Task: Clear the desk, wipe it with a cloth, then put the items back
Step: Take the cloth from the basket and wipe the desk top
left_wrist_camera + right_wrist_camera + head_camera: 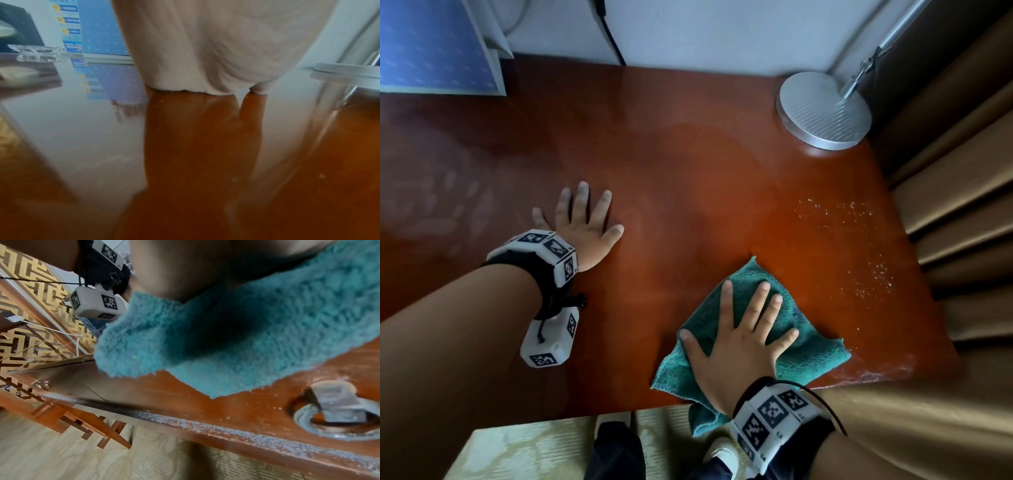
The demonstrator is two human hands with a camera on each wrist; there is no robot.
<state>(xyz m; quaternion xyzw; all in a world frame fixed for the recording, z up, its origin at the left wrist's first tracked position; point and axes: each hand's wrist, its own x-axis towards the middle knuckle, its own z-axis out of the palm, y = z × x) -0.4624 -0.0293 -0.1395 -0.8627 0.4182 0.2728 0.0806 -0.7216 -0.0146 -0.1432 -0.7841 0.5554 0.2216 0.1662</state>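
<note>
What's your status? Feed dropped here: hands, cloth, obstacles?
Left hand flat on desk. Right hand pressing teal cloth down. White specks right of cloth; lamp base far corner.

The left hand (582, 222) is lying palm down, fingers spread and pointing toward twelve o'clock. The right hand (736, 342) is pressing flat at four o'clock from it, fingers splayed toward one o'clock.

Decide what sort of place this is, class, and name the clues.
Likely a hotel room or similar furnished room, though not certain: a glossy wooden desk, a metal lamp on its corner, gold curtains beside it and a blue printed card.
</note>
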